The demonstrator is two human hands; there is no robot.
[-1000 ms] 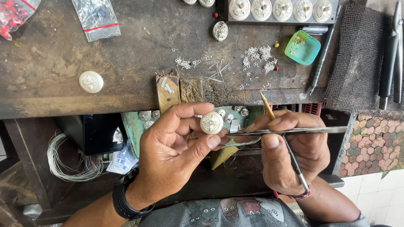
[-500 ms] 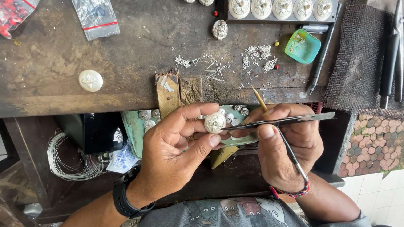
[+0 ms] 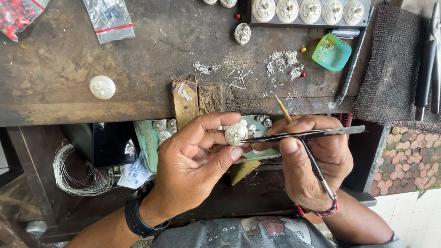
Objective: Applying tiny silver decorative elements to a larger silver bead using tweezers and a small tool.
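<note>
My left hand (image 3: pixel 195 163) pinches a small round silver ornament (image 3: pixel 236 134) between fingertips and thumb, just below the workbench's front edge. My right hand (image 3: pixel 312 160) grips dark metal tweezers (image 3: pixel 312 134), whose tips touch the ornament's right side. A thin wooden-handled brush (image 3: pixel 282 108) is also tucked in the right hand, pointing up over the bench. Below the hands lies a green tray (image 3: pixel 149 142) with several similar silver pieces.
On the worn wooden bench (image 3: pixel 138 69) lie tiny silver wire bits (image 3: pixel 280 62), a round white disc (image 3: pixel 102 87), a teal dish (image 3: pixel 331 52), a pen tool (image 3: pixel 351 59), a rack of ornaments (image 3: pixel 308 10), plastic bags (image 3: pixel 110 18), wire mesh (image 3: pixel 395 64) and pliers (image 3: pixel 427 59). A wire coil (image 3: pixel 78 174) hangs lower left.
Both hands have shifted slightly up and right with the ornament. The tweezers' tips have come in against the ornament's right side.
</note>
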